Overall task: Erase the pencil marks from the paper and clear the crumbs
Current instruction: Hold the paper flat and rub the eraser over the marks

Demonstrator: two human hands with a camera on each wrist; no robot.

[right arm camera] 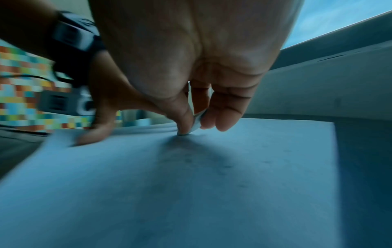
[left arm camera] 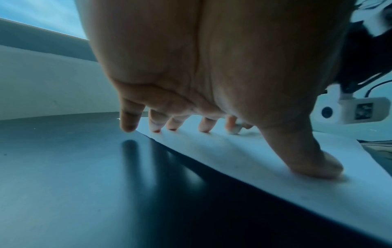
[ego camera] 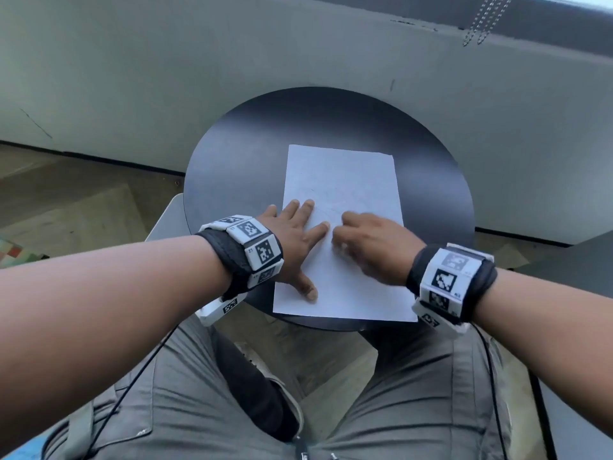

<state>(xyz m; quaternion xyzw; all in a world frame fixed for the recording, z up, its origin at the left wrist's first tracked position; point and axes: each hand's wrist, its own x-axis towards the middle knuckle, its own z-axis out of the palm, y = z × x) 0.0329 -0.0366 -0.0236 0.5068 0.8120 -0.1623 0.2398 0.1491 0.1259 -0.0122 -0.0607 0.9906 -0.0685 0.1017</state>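
A white sheet of paper [ego camera: 345,180] with faint pencil marks [ego camera: 328,212] near its middle lies on a round black table [ego camera: 232,154]. My left hand [ego camera: 295,234] lies spread and flat on the sheet's left edge, fingers straight, thumb [left arm camera: 314,161] pressed on the paper [left arm camera: 254,161]. My right hand [ego camera: 368,244] is blurred in the head view. In the right wrist view it pinches a small white eraser [right arm camera: 196,124] between thumb and fingers, its tip touching the paper [right arm camera: 191,184]. Small dark specks [right arm camera: 224,167] lie on the sheet near the eraser.
The table stands against a pale grey wall [ego camera: 166,78]. The paper's near edge reaches the table's front rim, above my knees in grey trousers [ego camera: 414,393]. Bare tabletop [left arm camera: 84,184] lies left of the sheet. A bead chain [ego camera: 481,21] hangs at the upper right.
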